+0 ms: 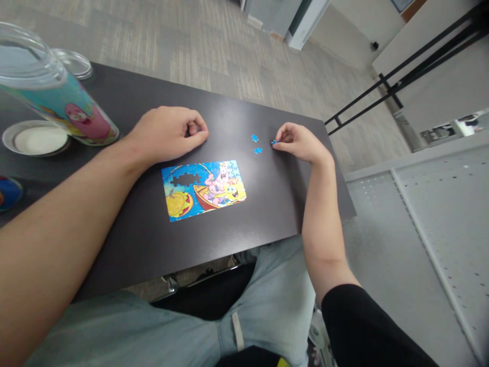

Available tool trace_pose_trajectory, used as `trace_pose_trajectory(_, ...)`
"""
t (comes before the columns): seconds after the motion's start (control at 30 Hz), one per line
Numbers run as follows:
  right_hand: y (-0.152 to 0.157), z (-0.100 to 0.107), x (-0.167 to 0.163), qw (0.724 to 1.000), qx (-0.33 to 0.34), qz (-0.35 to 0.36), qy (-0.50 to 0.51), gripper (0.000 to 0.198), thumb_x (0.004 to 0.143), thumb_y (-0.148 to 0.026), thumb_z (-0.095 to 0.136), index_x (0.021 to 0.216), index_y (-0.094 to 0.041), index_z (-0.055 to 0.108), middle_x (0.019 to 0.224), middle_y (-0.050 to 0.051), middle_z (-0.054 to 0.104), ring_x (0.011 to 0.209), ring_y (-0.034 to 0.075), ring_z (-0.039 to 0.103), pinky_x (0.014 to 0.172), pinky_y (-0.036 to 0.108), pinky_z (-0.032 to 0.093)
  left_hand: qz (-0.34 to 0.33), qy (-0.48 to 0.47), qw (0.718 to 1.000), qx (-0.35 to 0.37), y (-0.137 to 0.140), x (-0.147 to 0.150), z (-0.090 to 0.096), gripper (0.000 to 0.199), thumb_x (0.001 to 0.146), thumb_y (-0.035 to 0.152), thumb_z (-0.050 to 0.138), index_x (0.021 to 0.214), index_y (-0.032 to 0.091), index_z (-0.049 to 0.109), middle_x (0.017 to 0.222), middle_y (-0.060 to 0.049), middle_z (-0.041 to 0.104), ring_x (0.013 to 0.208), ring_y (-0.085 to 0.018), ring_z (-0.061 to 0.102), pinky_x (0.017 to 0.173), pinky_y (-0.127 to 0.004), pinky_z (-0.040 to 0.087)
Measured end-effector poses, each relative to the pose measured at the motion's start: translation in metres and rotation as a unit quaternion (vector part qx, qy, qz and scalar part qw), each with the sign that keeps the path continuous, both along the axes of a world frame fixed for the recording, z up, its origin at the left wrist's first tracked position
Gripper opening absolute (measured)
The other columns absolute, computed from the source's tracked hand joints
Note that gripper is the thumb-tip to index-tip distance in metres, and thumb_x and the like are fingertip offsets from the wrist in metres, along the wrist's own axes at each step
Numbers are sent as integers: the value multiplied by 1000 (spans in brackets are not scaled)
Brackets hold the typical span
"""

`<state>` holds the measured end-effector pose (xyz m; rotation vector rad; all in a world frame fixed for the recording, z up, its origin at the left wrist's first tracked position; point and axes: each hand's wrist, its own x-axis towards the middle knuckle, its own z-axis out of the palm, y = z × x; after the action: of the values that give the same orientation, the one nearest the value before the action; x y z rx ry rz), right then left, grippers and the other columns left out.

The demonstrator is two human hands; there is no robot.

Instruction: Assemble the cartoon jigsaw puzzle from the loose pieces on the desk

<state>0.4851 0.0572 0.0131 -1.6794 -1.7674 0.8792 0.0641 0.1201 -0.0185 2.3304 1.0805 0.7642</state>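
A small colourful cartoon jigsaw puzzle (204,190) lies on the dark table (145,244), with a gap in its upper left part. My left hand (168,133) rests as a loose fist on the table just above the puzzle; nothing shows in it. My right hand (300,142) pinches a blue puzzle piece (274,142) at its fingertips, low over the table to the right of the puzzle. Two more loose blue pieces (254,137) (258,150) lie just left of that hand.
A clear plastic canister (53,97) with a cartoon label lies on its side at the far left. Beside it are a white round lid (36,138) and a clear lid (76,62). The table's right edge is close to my right hand. Carpeted floor lies beyond.
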Motion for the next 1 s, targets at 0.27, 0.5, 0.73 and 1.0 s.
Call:
trace_pose_trajectory(0.27, -16, -4, -108, 975, 98, 162, 115, 34, 103, -58, 101, 114, -27, 96, 110, 6, 94, 97, 26, 81, 90, 43, 68, 4, 55, 997, -45, -7, 2, 6, 54, 106, 73, 64, 130, 34, 94, 109, 0, 93, 108, -31, 71, 109, -48, 53)
trace_pose_trajectory(0.5, -37, -9, -171, 957, 18, 263, 121, 22, 105, -51, 104, 114, -33, 94, 105, 4, 91, 96, 30, 81, 87, 50, 72, -1, 72, 996, -44, -12, 3, 12, 54, 107, 71, 61, 132, 36, 94, 123, -2, 94, 116, -32, 77, 107, -50, 58)
trace_pose_trajectory(0.73, -39, -11, -177, 954, -20, 256, 154, 24, 105, -52, 105, 110, -32, 92, 91, 2, 83, 85, 28, 76, 80, 49, 69, 8, 71, 997, -30, -9, 7, 6, 40, 102, 62, 66, 123, 41, 93, 117, -3, 93, 109, -36, 82, 101, -56, 60)
trace_pose_trajectory(1.0, -41, -13, -181, 955, -11, 239, 174, 39, 107, -69, 101, 116, -32, 94, 97, 5, 79, 81, 26, 68, 72, 49, 63, -4, 98, 993, -67, -15, 5, 18, 60, 105, 73, 55, 144, 45, 91, 106, 4, 91, 121, -30, 70, 110, -49, 51)
